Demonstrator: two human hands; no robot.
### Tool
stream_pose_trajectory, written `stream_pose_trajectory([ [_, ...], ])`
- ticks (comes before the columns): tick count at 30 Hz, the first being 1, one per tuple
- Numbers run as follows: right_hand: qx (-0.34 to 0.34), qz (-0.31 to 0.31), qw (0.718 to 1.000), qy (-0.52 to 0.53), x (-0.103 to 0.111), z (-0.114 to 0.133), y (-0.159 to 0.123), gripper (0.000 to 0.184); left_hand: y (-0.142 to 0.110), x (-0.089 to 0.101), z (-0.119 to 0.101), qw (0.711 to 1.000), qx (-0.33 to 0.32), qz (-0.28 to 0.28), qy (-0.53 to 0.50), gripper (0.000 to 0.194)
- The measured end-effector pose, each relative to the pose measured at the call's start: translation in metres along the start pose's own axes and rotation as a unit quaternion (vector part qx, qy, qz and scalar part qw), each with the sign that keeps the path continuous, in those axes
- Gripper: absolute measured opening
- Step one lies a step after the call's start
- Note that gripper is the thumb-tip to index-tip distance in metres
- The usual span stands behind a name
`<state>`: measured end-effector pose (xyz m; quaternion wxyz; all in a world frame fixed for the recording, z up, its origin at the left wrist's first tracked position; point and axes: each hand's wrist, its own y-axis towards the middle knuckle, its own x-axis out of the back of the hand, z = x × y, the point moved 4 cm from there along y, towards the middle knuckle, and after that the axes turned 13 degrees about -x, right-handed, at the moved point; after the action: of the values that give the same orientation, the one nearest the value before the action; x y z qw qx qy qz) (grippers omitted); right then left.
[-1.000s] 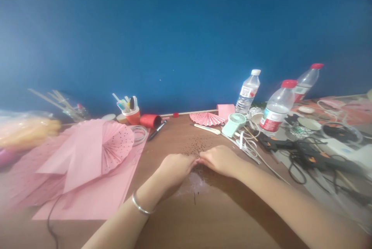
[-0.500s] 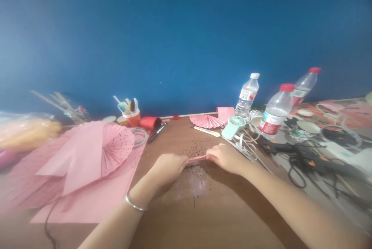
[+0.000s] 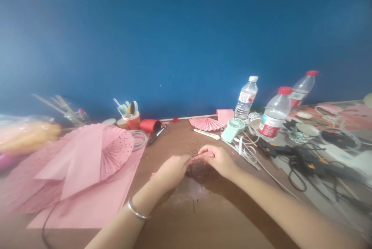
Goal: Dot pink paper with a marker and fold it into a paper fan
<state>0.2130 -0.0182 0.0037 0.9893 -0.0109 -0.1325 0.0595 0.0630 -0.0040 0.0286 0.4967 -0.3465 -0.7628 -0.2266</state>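
Pink paper [image 3: 200, 157] bridges left hand [image 3: 173, 169] and right hand [image 3: 221, 161].

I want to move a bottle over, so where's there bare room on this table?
Nearest you, the tabletop is bare between your forearms, below a thin dark mark. Another patch lies beyond your left hand, between the pen and dark specks. It's crowded on the right with cables and bottles, and on the left with pink paper.

Blue wall [image 3: 186, 35] ahead of me, brighter at left, darker top right, tiny white specks low down. Thin pale strip [image 3: 186, 118] along its foot. Brown surface [image 3: 177, 222] below, soft shadow across it.
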Motion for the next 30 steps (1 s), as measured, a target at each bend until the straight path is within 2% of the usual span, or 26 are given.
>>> stream_pose_trajectory([
  [3,-0.007,-0.027,0.995,0.093,0.001,0.002,-0.001,0.011,-0.003,0.004,-0.003,0.988,-0.001,-0.046,-0.15,0.039],
  [6,-0.012,-0.012,0.979,0.201,-0.003,0.003,-0.001,0.013,-0.005,-0.002,-0.006,0.951,0.027,-0.007,-0.307,0.04],
  [9,-0.013,0.006,0.968,0.251,-0.008,0.002,-0.002,0.013,-0.006,-0.013,-0.012,0.889,0.036,0.044,-0.455,0.034],
  [14,-0.032,0.025,0.962,0.272,-0.012,0.002,-0.002,0.013,-0.002,-0.025,-0.019,0.778,0.051,0.002,-0.626,0.022],
  [16,-0.036,0.038,0.959,0.28,-0.013,0.003,-0.003,0.016,-0.001,-0.029,-0.021,0.724,0.062,0.003,-0.687,0.024],
  [18,-0.039,0.043,0.956,0.287,-0.013,0.005,-0.003,0.02,0.0,-0.033,-0.021,0.688,0.069,0.018,-0.723,0.029],
  [20,-0.044,0.044,0.956,0.287,-0.013,0.005,-0.003,0.023,0.001,-0.035,-0.021,0.677,0.071,0.025,-0.732,0.029],
  [24,-0.056,0.032,0.956,0.287,-0.013,0.002,-0.002,0.027,0.0,-0.036,-0.021,0.69,0.067,0.024,-0.72,0.027],
  [27,-0.06,0.032,0.955,0.29,-0.013,0.0,-0.002,0.029,0.0,-0.035,-0.023,0.712,0.071,0.021,-0.698,0.028],
  [30,-0.058,0.039,0.953,0.294,-0.013,0.0,-0.002,0.028,-0.001,-0.033,-0.023,0.747,0.092,0.009,-0.658,0.03],
])
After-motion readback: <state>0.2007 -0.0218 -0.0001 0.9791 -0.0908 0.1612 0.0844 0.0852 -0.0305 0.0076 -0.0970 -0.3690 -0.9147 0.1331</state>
